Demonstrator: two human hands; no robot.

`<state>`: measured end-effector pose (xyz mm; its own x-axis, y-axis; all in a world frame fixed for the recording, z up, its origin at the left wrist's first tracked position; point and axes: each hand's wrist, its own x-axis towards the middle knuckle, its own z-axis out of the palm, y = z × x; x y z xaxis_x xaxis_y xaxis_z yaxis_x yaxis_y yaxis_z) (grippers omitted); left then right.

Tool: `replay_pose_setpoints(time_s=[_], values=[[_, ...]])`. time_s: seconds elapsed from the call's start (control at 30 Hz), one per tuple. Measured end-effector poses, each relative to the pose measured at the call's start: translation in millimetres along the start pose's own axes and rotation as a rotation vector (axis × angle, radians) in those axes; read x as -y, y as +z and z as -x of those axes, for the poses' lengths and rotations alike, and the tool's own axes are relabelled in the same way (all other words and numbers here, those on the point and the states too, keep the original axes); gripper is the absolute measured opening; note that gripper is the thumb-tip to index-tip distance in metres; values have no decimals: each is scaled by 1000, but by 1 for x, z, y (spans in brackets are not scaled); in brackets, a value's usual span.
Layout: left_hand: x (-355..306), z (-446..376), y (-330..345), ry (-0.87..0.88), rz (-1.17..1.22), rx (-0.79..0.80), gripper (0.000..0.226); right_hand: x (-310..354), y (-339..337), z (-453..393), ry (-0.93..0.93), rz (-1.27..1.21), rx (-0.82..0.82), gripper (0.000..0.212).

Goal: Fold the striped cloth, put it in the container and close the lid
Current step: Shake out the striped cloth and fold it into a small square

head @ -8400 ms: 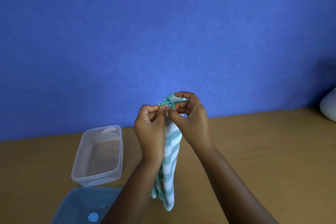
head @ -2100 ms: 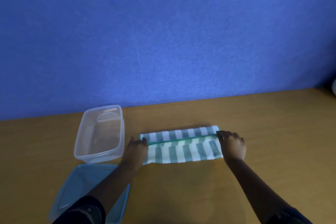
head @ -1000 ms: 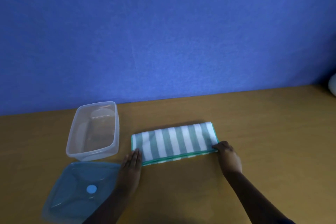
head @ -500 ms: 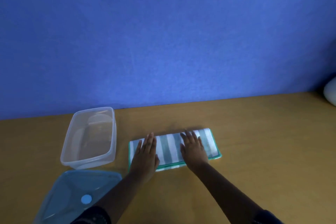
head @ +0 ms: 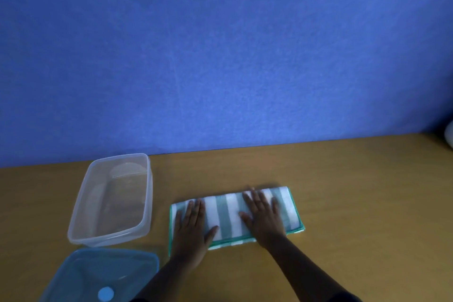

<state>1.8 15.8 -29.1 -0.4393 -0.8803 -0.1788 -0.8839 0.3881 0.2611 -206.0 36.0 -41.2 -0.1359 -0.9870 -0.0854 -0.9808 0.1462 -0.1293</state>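
Observation:
The green-and-white striped cloth (head: 229, 216) lies folded into a long flat rectangle on the wooden table. My left hand (head: 192, 230) rests flat, palm down, on its left end. My right hand (head: 263, 216) presses flat on its right half, fingers spread. Neither hand grips anything. Left of the cloth stands the clear plastic container (head: 81, 206), open and with nothing in it. Its blue lid (head: 81, 274) lies flat on the table in front of the container, at the lower left.
A blue wall (head: 220, 56) rises along the back of the wooden table (head: 355, 191). A pale rounded object (head: 449, 135) shows at the far right edge.
Over the last second my hands left the cloth's near corners and came to lie flat on top of it. In the last half second they have hardly shifted.

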Motion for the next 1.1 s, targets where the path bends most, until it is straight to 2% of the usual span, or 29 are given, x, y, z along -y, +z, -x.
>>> replay_pose_setpoints(time_s=[0.07,0.17,0.23,0.27,0.33,0.4,0.47,0.57,0.67,0.77,0.9,1.0,1.1], values=[[2,0,0,-28,44,-65,91,-21,3,-2,98,-17,18,75],[-2,0,1,-129,43,-148,92,-46,8,-1,260,-25,16,76],[-5,1,5,-209,12,-176,81,-52,1,2,326,-57,24,85],[-6,1,8,-242,21,-180,72,-55,-2,3,346,-107,12,83],[-8,2,9,-323,69,-190,63,-60,-9,2,378,-257,-56,64],[-7,1,12,-379,87,-223,61,-65,-17,2,460,-360,-130,61],[-8,2,16,-367,85,-207,64,-72,-21,6,594,-396,-106,61],[-12,5,17,-337,103,-191,66,-78,-20,11,688,-438,14,59],[-14,5,17,-354,261,-301,68,-84,-24,6,695,-613,85,50],[-17,-1,7,-590,614,-471,48,-90,-36,0,654,-697,82,36],[-15,-8,-3,-696,765,-454,48,-88,-64,-2,615,-600,-74,36],[-17,-13,-2,-749,951,-505,53,-67,-87,1,523,-524,-201,39],[-26,-13,0,-795,1057,-565,52,-32,-102,10,426,-520,-248,35]])
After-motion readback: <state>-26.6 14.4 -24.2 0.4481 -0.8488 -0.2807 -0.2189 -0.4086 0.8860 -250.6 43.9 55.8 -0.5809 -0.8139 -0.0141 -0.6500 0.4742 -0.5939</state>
